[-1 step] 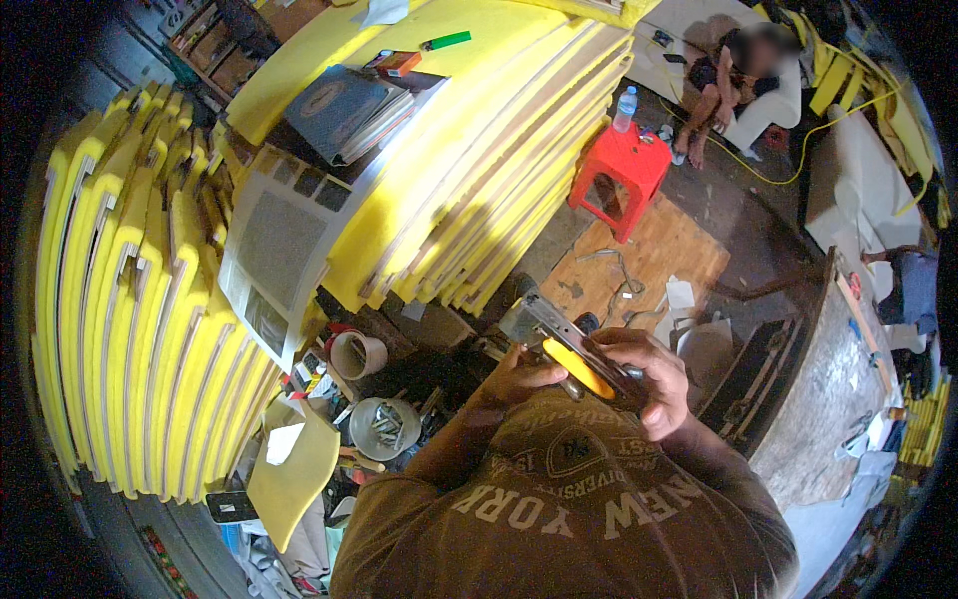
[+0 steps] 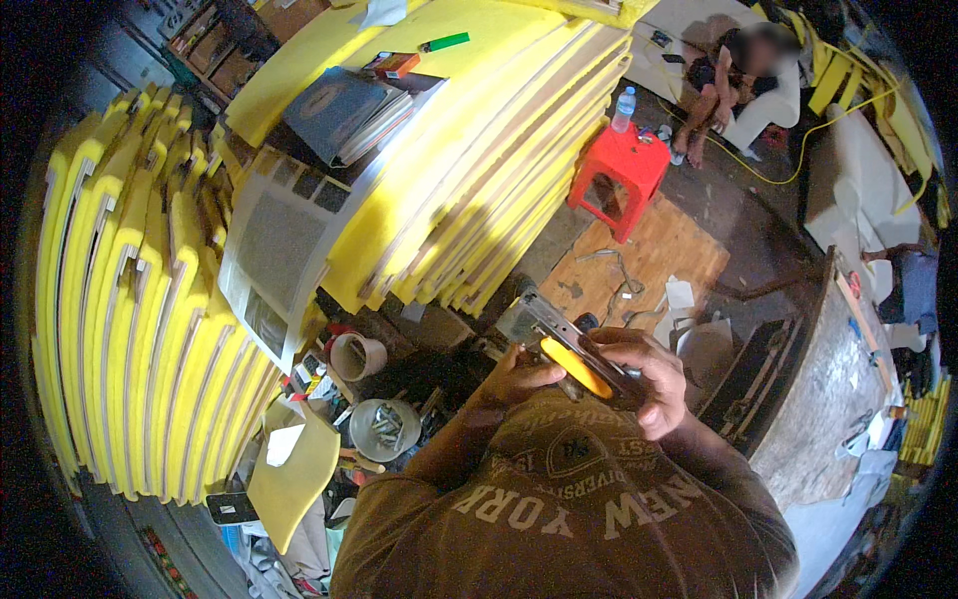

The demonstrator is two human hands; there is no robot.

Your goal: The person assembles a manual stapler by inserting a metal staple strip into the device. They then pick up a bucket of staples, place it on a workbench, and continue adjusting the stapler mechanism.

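Close in front of my chest, I hold a dark metal tool with a long flat rail and a rounded yellow part (image 2: 576,367). Its exact kind is unclear. My left hand (image 2: 529,373) grips its left side, with the thumb lying beside the yellow part. On the other side my right hand (image 2: 644,374) has its fingers bent over the top edge and its thumb lower down. Part of the tool is covered by my fingers, and its underside is hidden.
Tall stacks of yellow foam-covered panels (image 2: 130,329) fill the left, with a binder (image 2: 344,110) on the nearer pile. A bucket of small metal pieces (image 2: 384,429) stands by my left arm. Ahead is a red stool (image 2: 624,165) bearing a bottle (image 2: 625,108); a seated person (image 2: 733,85) is beyond.
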